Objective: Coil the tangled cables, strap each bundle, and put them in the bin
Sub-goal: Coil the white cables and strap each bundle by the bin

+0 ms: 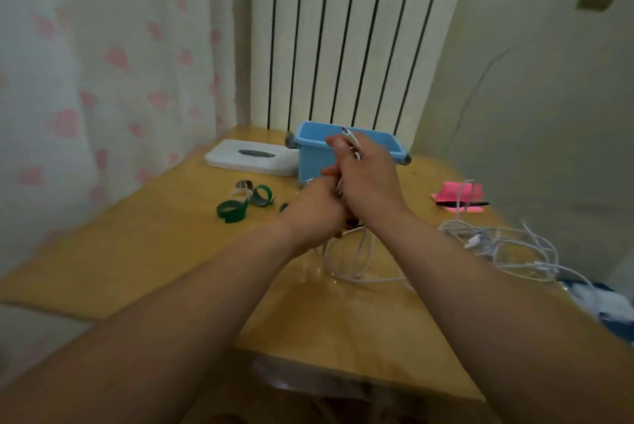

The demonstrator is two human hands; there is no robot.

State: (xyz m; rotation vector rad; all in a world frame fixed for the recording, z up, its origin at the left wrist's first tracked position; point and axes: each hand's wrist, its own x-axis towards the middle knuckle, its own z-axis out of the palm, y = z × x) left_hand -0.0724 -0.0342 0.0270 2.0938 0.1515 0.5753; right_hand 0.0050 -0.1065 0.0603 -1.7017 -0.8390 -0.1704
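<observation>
Far left of the fingers: a flat white box [252,156] with a dark slot, lying on the wooden table [154,245]. Closer in, just left of the left hand, are loose straps [233,209]: green loops and a grey one, lying close together, none round a cable. Left hand [317,214] is fisted, fingers curled round the white cable [351,141] mid-bundle; its fingertips are hidden behind the right hand. Right hand [368,183] is pressed against the left, fingers closed together round the same cable. The cable's plug end sticks out above the right fingers, pointing up and slightly left, away from the person. The rest hangs below both fists as long loops, long axis roughly vertical, loop bottoms touching the table. Blue bin [310,156] sits directly behind the fingers, open top up, long side across the view. The right hand and near wall block most of its inside, so its contents cannot be told. Right of the fingers: a pink notepad [459,192] with a black pen [461,204] across it. Nearer the person is a tangled heap of white cables [507,248], uncoiled, one strand running toward the table's right edge.
</observation>
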